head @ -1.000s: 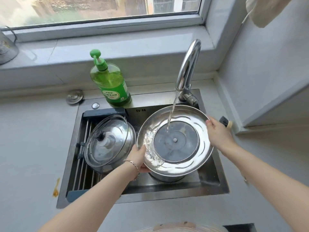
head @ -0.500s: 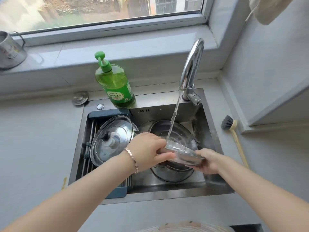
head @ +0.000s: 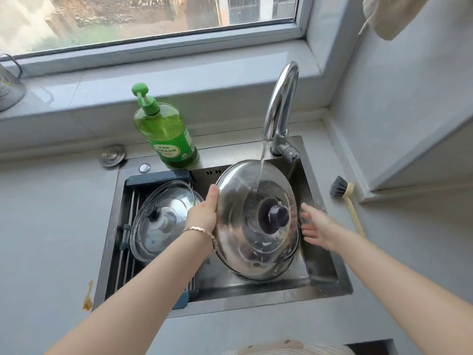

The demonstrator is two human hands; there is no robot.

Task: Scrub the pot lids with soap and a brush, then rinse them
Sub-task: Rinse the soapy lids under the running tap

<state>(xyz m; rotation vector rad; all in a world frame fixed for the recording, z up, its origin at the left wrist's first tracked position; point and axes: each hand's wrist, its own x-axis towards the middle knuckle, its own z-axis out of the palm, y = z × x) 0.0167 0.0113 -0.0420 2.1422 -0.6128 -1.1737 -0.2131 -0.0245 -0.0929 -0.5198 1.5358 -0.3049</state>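
Note:
A steel pot lid [head: 240, 226] with a dark knob faces up over the sink [head: 322, 285], under the running tap [head: 279, 108]. Water strikes its upper part. My left hand [head: 203, 212] grips the lid's left rim. My right hand [head: 316, 225] is off the lid, fingers spread just past its right edge. A glass lid [head: 163, 216] lies on a pot at the sink's left. The brush [head: 344, 196] lies on the counter to the right. The green soap bottle [head: 166, 131] stands behind the sink.
A drain rack [head: 128, 242] spans the sink's left side under the pot. A sink plug [head: 112, 155] lies on the counter at the back left. A metal cup [head: 9, 85] stands on the windowsill. A wall corner rises at the right.
The steel lid was flipped from underside up to knob side up under the water. My right hand let go of its rim and moved off to the right.

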